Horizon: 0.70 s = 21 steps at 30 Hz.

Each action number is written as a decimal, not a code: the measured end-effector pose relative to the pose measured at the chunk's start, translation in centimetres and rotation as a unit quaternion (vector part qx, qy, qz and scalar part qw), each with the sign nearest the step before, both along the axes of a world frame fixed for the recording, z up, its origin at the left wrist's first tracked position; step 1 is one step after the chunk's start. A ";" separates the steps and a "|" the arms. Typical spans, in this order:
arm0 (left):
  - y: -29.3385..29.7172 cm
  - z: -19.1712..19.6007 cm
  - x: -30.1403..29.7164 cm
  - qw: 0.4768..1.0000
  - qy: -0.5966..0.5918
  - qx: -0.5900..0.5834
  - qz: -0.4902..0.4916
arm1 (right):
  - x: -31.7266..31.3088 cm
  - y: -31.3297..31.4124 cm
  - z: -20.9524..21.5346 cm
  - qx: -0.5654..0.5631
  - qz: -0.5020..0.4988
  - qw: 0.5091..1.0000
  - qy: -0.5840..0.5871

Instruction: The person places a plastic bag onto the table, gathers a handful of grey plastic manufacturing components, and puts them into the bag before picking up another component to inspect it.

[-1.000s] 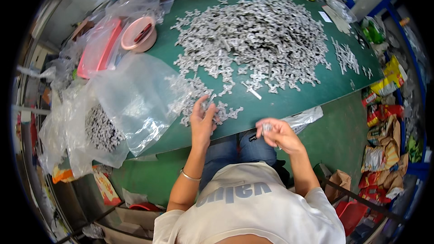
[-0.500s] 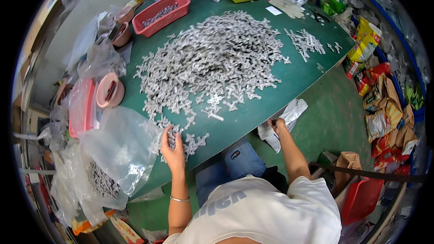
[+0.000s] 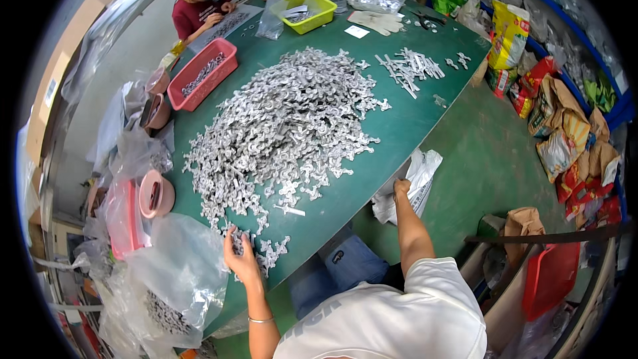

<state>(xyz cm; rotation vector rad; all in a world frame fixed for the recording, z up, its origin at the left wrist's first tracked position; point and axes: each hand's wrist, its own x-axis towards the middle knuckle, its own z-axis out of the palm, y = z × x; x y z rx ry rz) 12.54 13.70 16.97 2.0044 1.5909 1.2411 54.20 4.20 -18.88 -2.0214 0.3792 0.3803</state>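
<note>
A large heap of small silver-grey metal castings (image 3: 286,116) covers the middle of the green table (image 3: 325,216). At the heap's near left end, my left hand (image 3: 243,264) rests with thumb and fingers apart, curved about a few of the castings. More loose castings (image 3: 271,252) lie just right of it. Past the table's near edge, my right hand (image 3: 401,188) is closed beside a white plastic bag (image 3: 419,173). What its fingers hold, if anything, is hidden. A single casting with a long stem (image 3: 290,211) lies between the heap and the table edge.
Left of my hand lie a clear plastic bag (image 3: 176,259) and a pink bowl (image 3: 157,194). Farther back are a pink basket (image 3: 205,73), a yellow-green basket (image 3: 309,12) and stem pieces (image 3: 409,70). A co-worker (image 3: 199,10) sits at the far left. Bags crowd the right-hand shelves.
The view has shifted, bringing more of the co-worker into sight. My left hand stays by the same castings; my right hand has turned slightly at the white bag, its fingers now less visible.
</note>
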 end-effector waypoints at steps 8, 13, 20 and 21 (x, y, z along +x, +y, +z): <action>-0.2 1.0 0.7 0.996 0.044 -0.079 0.011 | 1.0 1.0 -3.4 0.075 0.045 0.996 0.028; 0.8 0.0 2.1 0.996 0.060 -0.063 0.000 | 3.3 -3.1 -4.6 -0.035 0.075 0.994 -0.077; 0.2 0.8 2.9 0.980 0.173 -0.043 -0.090 | -0.5 -7.0 0.8 0.103 0.209 0.972 -0.035; 0.0 0.7 2.5 0.979 0.187 -0.035 -0.079 | -1.7 -7.9 1.9 0.132 0.253 0.957 0.048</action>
